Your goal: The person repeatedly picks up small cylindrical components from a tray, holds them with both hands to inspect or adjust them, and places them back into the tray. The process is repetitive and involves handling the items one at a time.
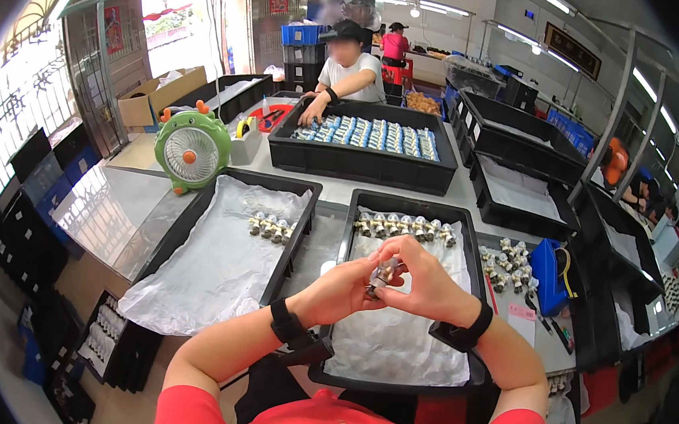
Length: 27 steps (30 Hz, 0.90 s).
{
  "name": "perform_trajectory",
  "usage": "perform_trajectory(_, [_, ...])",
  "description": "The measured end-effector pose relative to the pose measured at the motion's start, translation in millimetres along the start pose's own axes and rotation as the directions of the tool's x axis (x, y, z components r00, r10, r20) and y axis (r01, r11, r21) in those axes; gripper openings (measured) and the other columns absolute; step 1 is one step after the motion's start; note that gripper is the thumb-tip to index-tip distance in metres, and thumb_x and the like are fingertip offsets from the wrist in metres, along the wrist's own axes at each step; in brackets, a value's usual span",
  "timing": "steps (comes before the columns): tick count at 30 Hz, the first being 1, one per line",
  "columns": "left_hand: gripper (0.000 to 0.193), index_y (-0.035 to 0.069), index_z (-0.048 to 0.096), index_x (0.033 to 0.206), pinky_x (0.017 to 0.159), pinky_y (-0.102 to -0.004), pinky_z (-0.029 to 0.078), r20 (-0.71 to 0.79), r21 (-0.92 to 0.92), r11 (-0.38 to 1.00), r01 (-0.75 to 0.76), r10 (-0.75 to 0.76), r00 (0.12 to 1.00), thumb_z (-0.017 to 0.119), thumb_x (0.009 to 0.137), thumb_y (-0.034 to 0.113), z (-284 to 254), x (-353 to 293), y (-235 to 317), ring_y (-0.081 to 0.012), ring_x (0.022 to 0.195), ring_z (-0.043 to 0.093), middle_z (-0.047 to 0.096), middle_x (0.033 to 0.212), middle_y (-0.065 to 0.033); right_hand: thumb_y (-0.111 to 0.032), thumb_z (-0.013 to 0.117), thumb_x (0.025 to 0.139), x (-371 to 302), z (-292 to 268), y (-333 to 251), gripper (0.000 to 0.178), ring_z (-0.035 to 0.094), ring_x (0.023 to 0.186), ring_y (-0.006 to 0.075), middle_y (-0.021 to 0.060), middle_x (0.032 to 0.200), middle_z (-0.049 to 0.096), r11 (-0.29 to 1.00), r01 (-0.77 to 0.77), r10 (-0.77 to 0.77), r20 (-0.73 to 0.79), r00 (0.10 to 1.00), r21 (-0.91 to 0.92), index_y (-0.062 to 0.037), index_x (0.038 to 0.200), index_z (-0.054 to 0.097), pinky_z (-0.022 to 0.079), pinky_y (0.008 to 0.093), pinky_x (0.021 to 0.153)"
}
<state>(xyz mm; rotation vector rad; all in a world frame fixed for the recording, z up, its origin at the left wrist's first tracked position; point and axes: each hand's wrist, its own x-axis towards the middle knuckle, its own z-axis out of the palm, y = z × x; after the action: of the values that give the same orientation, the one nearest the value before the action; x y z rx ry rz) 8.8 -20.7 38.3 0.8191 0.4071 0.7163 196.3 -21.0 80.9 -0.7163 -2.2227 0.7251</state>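
Over the near right tray, my left hand (339,291) and my right hand (431,286) meet, fingers closed round one small fitting (383,275) with a clear and metallic look. Its lower end is partly hidden by my fingertips. Beneath them lies the white-lined black tray (476,264), with a row of similar fittings (404,227), pale on top and dark below, along its far end. To the left, a second lined tray (233,177) holds a short cluster of the same fittings (271,228) in its far right part.
A green fan (191,151) stands at the left. Across the table, a person (350,76) reaches into a black tray (359,168) of blue-and-white parts. To my right are loose fittings (506,263), a blue bin (548,277) and stacked black trays (515,138).
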Motion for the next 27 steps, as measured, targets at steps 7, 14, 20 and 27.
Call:
perform_trajectory(7, [0.036, 0.009, 0.044, 0.131, 0.089, -0.032, 0.045, -0.033, -0.023, 0.988, -0.153, 0.153, 0.988, 0.04, 0.1, 0.026, -22.2, 1.5, 4.6, -0.0156, 0.103, 0.057, 0.057, 0.116, -0.006, -0.003, 0.068, 0.078, 7.0, 21.7, 31.7, 0.047, 0.058, 0.095, 0.0185, 0.0124, 0.123, 0.052, 0.989, 0.079, -0.068, -0.087, 0.994, 0.125, -0.0049, 0.121, 0.049, 0.047, 0.029, 0.081])
perform_trajectory(14, [0.034, 0.004, 0.047, 0.127, 0.088, -0.0331, 0.049, -0.179, -0.01, 0.992, -0.126, 0.122, 0.976, 0.05, 0.097, 0.019, -29.5, -0.2, -5.3, -0.0202, 0.105, 0.059, 0.058, 0.113, -0.007, -0.018, 0.074, 0.077, -4.6, 32.4, 53.9, 0.059, 0.05, 0.117, 0.0225, 0.0116, 0.131, 0.049, 0.992, 0.046, -0.042, -0.034, 0.999, 0.12, -0.0058, 0.127, 0.045, 0.041, 0.0362, 0.097])
perform_trajectory(20, [0.039, 0.003, 0.044, 0.128, 0.085, -0.031, 0.05, -0.217, 0.023, 0.992, -0.121, 0.123, 0.968, 0.054, 0.095, 0.022, -32.4, -2.3, -13.3, -0.0173, 0.104, 0.06, 0.058, 0.111, -0.0074, -0.022, 0.08, 0.069, -3.8, 35.1, 50.4, 0.074, 0.052, 0.111, 0.0296, 0.0136, 0.123, 0.052, 0.995, 0.092, -0.093, -0.035, 0.995, -0.047, -0.006, 0.131, 0.042, 0.042, 0.0375, 0.094])
perform_trajectory(27, [0.035, 0.002, 0.045, 0.128, 0.085, -0.0333, 0.051, -0.25, 0.026, 0.992, -0.126, 0.128, 0.96, 0.05, 0.096, 0.017, -31.3, -2.3, -17.7, -0.0203, 0.107, 0.058, 0.058, 0.113, -0.0106, -0.017, 0.079, 0.068, -5.9, 37.5, 53.6, 0.074, 0.052, 0.107, 0.0307, 0.0142, 0.117, 0.054, 0.995, 0.082, -0.085, -0.055, 0.995, -0.057, -0.0057, 0.131, 0.043, 0.043, 0.0383, 0.092])
